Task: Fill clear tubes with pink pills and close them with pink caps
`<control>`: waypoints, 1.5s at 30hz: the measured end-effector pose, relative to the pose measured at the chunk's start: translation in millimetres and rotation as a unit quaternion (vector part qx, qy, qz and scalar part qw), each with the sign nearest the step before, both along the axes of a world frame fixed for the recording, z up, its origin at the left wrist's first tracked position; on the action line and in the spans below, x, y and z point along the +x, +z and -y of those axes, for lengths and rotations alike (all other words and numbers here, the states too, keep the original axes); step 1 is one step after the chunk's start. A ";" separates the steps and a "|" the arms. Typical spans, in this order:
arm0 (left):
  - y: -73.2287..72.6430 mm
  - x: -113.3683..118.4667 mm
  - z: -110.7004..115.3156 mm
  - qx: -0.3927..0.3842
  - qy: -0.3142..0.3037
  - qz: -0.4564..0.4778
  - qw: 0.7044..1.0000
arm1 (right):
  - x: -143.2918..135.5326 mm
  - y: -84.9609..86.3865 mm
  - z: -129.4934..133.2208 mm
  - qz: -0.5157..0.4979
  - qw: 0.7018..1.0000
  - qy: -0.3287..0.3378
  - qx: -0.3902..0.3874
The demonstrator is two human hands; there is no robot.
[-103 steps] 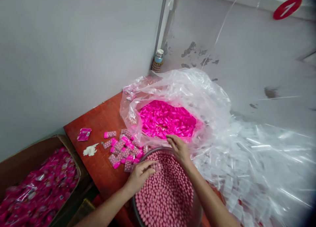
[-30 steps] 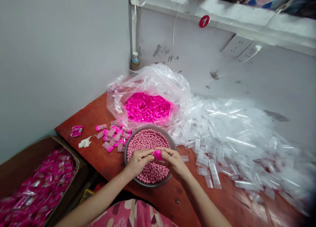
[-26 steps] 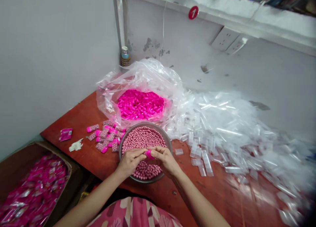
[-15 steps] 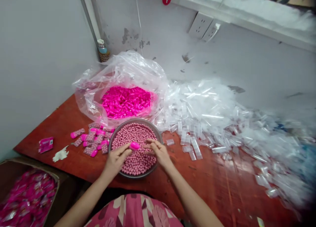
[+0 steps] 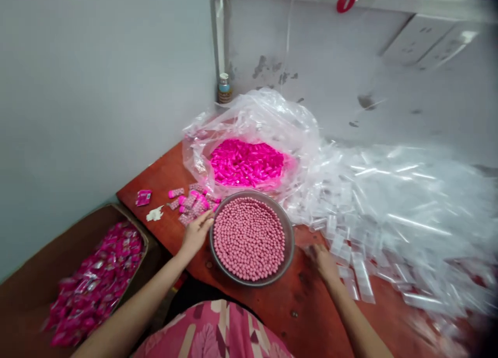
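Beads (image 5: 249, 238) fill the bowl (image 5: 289, 257) on the red table (image 5: 268, 308), between the two hands. The left hand (image 5: 196, 234) is just left of the bowl, its fingertips by the rim and close to the near side of the filled tubes (image 5: 192, 202); whether it grips anything, I cannot tell. The right hand (image 5: 326, 262) is to the right, apart from the bowl, low over the table beside the near left edge of the clear tubes (image 5: 360, 275). It is blurred, so I cannot tell whether its fingers hold anything.

Pink caps (image 5: 249, 163) lie in the open plastic bag (image 5: 272, 106) on the far side of the bowl. Left of the filled tubes are a pink packet (image 5: 143, 197) and a white patch (image 5: 154, 214). More packets (image 5: 101, 280) are piled in the box (image 5: 46, 249) at the near left.
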State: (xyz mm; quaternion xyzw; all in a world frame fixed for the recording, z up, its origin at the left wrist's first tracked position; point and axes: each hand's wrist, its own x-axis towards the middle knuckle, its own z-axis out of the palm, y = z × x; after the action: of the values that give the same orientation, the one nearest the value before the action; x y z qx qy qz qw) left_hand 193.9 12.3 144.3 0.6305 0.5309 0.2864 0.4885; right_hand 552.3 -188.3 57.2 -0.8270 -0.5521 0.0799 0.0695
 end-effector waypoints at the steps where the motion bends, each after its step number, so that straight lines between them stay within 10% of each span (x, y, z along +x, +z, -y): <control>1: 1.4 5.1 5.8 -0.003 -0.010 0.014 1.000 | -0.7 5.6 -4.4 0.000 0.999 -0.013 0.036; 4: 1.6 17.5 17.8 -0.005 -0.040 0.042 0.998 | -17.8 33.0 -33.4 -0.028 0.986 0.000 0.163; 8: -3.7 19.8 19.6 -0.023 -0.052 0.050 0.997 | -68.0 59.6 -98.6 -0.047 0.977 0.201 0.049; 14: -5.1 5.9 7.7 -0.024 -0.043 0.017 0.999 | -128.6 23.4 -165.6 -0.107 0.959 0.257 -0.050; 18: -8.8 0.7 3.9 -0.012 -0.034 0.007 0.999 | -150.1 1.6 -164.5 -0.187 0.949 0.252 -0.039; 23: -17.5 14.9 3.5 -0.024 -0.060 0.027 0.998 | -156.0 17.8 -146.4 -0.294 0.936 0.194 0.017; 29: -16.4 52.3 10.8 -0.158 -0.118 0.124 0.973 | -154.3 57.5 -130.1 -0.585 0.802 0.068 0.104; 34: -13.9 63.7 17.3 -0.266 -0.123 0.221 0.930 | -133.2 87.0 -122.9 -0.494 0.856 0.110 0.110; 39: -13.4 64.2 15.6 -0.196 -0.182 0.195 0.944 | -116.9 109.5 -122.9 -0.388 0.883 0.240 0.109; 45: -13.6 63.4 10.2 -0.107 -0.213 0.121 0.964 | -117.9 106.5 -120.8 -0.376 0.899 0.207 0.085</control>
State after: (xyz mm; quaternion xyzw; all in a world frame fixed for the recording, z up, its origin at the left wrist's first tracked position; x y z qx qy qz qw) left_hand 257.3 2.1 130.7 0.6339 0.3484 0.1915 0.6634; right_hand 434.4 -67.6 163.7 -0.5932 -0.6482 0.3505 0.3244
